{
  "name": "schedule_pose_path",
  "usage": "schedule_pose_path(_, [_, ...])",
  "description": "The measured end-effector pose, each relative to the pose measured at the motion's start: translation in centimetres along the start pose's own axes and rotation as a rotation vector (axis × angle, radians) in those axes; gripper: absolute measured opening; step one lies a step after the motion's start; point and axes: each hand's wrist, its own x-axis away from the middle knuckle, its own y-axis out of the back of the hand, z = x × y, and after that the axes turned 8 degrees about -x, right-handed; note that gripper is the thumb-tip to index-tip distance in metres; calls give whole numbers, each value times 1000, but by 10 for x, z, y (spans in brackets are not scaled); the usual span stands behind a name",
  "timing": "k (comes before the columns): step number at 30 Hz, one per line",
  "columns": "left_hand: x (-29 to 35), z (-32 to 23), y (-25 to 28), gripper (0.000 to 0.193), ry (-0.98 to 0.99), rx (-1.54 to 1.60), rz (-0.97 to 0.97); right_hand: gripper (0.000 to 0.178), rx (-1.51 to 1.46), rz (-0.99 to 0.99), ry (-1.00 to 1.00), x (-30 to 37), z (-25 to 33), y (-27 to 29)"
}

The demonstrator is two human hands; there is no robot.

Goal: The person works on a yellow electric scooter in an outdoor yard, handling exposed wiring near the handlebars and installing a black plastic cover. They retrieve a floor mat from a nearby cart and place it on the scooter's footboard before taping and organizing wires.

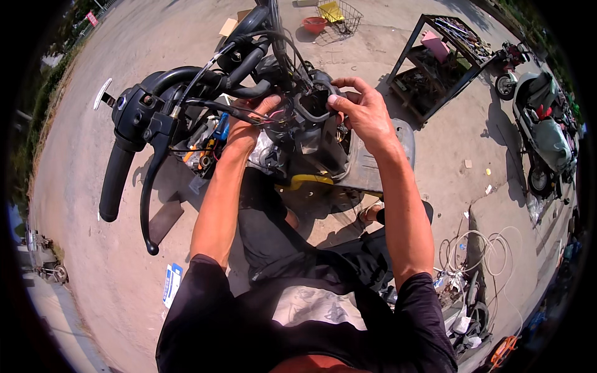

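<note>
The black plastic housing (320, 149) stands upright in the middle, just ahead of your knees; it is smooth and boxy, with a thick, angular rim around an open top. Its cavity is dark, and you cannot make out what lies deep inside. Thin coloured wires (273, 117) tangle along its left side. Below it curves a glossy yellow part (305, 179), and a flat grey panel (373, 163) spreads to the right.

At left, the handlebar carries a ribbed black grip (117, 183) and a slim curved lever (154, 180). Farther off sit a red bowl (316, 29) and a wire basket (353, 26) with something yellow in it. The metal-framed worktop (407, 50) at far right bears a heap of tools.

Your right hand (364, 105) pinches the housing's right rim, thumb on the near side, index finger bent beyond. Your left hand (247, 121) reaches in among the wires, partly hidden by cables; whether it grips one cannot be told. Both forearms stretch forward, converging.
</note>
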Motion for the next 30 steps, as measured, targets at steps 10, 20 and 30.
schedule_pose_path(10, [-13,-1,-11,45,-13,-187,83,41,-8,-45,17,-13,4,-8])
schedule_pose_path(20, [-24,-12,-24,91,-68,55,406,40,-86,-54,-10,-16,-4,-1])
schedule_pose_path(30, [-50,-22,-28,99,-83,4,513,38,-221,8,9,-22,-14,10])
